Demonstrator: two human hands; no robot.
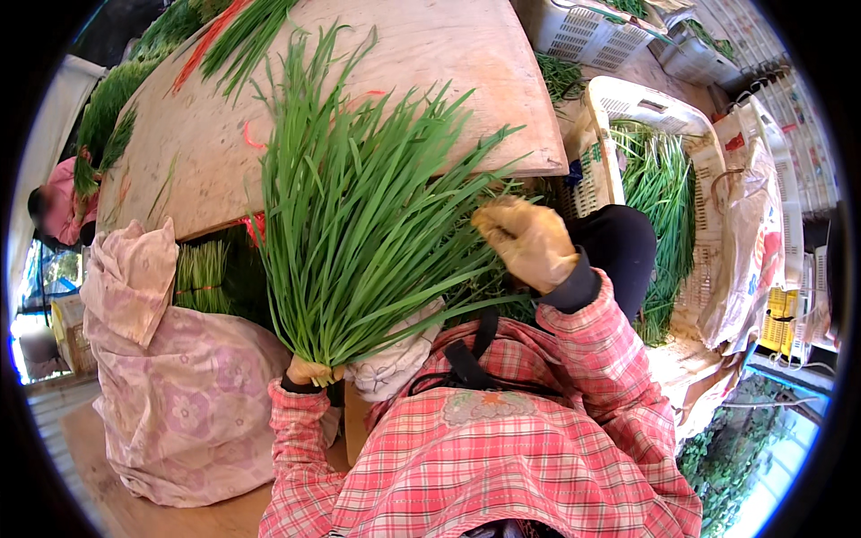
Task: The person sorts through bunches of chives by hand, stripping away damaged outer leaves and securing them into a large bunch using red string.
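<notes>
My left hand [309, 370] is closed round the pale cut ends of a big bunch of garlic chives [368, 215]. The long green blades fan out away from me, over the near edge of the wooden table [498, 99]. My right hand [529, 242], in a yellowish glove, is beside the bunch's right side. Its fingers are curled together close to the blade tips; whatever they may pinch is too small to make out. Loose greens lie below the bunch, in front of my plaid smock, partly hidden.
Right of me stands a white plastic crate [708, 152] filled with chives [659, 206]. A flowered cloth [184, 403] covers something at my left, near a tied bundle [202, 273]. Red ties and another bunch [247, 36] lie on the table. Someone in pink [67, 202] is at far left.
</notes>
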